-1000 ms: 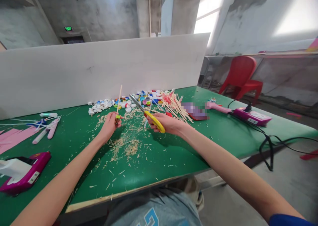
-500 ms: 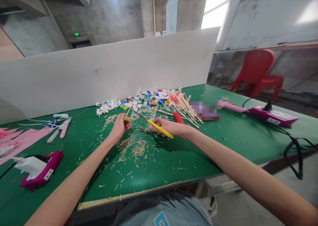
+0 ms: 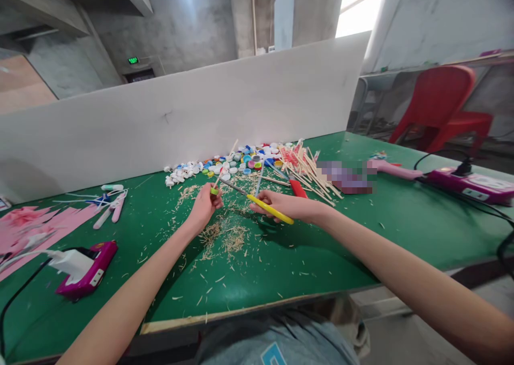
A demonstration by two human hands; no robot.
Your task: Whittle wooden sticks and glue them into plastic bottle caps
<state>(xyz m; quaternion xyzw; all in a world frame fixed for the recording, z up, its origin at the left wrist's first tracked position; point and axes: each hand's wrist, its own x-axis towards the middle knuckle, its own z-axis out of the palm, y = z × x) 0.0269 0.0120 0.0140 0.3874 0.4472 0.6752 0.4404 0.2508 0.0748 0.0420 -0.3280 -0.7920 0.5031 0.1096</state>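
My left hand (image 3: 206,204) is closed around a thin wooden stick (image 3: 233,150) that slants up and away from the fingers. A small green ring or cap-like piece (image 3: 214,192) sits at its thumb and fingers; how it is held is unclear. In my right hand (image 3: 277,203) are scissors with a yellow handle (image 3: 273,210), spread wide. One metal blade (image 3: 235,186) reaches left to the stick just above my left fingers; whether it touches is too small to tell. Pale wood shavings (image 3: 234,240) lie scattered on the green table (image 3: 225,284) below.
Colourful bottle caps (image 3: 241,164) are heaped before a white partition (image 3: 201,108). Beside them lie wooden sticks (image 3: 311,175) and a red-handled tool (image 3: 297,188). Magenta power strips (image 3: 90,274) with cords sit at both sides. Pink sheets (image 3: 52,231) and a glue gun (image 3: 110,210) lie left.
The whole scene has shifted a little to the right as the camera turned left. Both hands keep nearly the same hold and place over the table.
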